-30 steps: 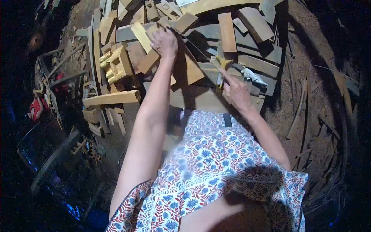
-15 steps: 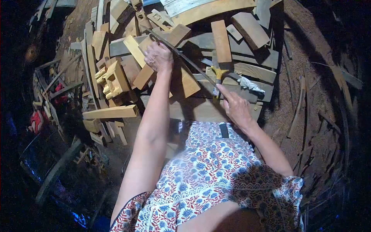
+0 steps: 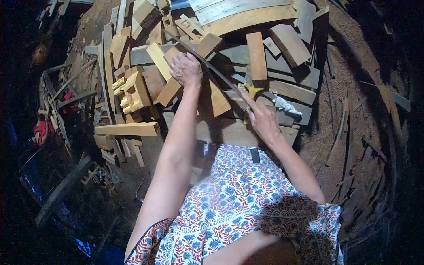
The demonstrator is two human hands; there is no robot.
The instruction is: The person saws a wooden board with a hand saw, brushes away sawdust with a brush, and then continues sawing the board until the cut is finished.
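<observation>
My right hand is closed around the near end of a long, thin, dark file-like tool, its index finger stretched along it. The tool slants up and left across the bench, passing just right of my left hand. That hand is closed and rests on a wooden block, whose lower end shows below the wrist; its fingertips are hidden. A pale yellow strip of wood lies beside it. Close to my right fingers is a yellow-handled tool, partly covered.
A carved wooden piece sits left of my arm, above a long squared stick. Blocks such as an upright-lying plank and a thick block crowd the slatted bench. White crumpled material lies at right.
My right hand has pushed forward and left with the tool, toward the far side of the bench. My left hand stays on the block. The view has shifted slightly.
</observation>
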